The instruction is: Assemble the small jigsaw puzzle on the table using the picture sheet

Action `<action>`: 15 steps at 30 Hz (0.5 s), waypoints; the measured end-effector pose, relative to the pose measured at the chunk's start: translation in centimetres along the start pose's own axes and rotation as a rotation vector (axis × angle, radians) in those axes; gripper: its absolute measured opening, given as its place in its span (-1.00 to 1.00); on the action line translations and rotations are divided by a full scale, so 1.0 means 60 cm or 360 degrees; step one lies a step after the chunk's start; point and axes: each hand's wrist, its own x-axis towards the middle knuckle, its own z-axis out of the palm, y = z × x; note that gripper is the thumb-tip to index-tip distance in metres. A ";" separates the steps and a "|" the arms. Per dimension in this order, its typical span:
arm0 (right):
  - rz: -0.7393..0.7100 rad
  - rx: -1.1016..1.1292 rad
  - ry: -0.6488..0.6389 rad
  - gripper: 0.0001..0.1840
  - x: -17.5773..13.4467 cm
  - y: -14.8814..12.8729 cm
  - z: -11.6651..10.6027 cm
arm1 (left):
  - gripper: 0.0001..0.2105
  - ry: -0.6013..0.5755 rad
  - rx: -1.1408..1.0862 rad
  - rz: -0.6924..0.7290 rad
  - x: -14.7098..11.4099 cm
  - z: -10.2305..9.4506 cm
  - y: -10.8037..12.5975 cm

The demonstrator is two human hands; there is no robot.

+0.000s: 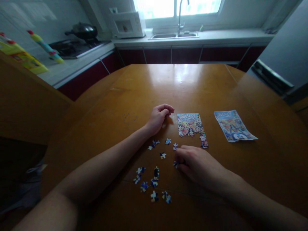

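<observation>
A partly assembled jigsaw puzzle lies on the wooden table, its lower middle open and a strip of pieces running down its right side. My left hand rests on its side just left of the puzzle, fingers loosely curled in and nothing visible in them. Below the puzzle, my right hand is closed, thumb and fingertips at a dark jigsaw piece that is partly hidden. Another piece lies by its knuckles. Several loose pieces are scattered between my forearms, among them a light blue one.
A creased picture sheet lies right of the puzzle. Beyond the table are a counter with a sink, a white microwave, and a pot on the stove. Yellow bottles stand at far left, a fridge at right.
</observation>
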 end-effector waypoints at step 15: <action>-0.0024 0.0068 0.0011 -0.83 0.004 0.007 0.002 | -0.84 -0.0006 0.0033 0.0026 -0.001 0.002 0.001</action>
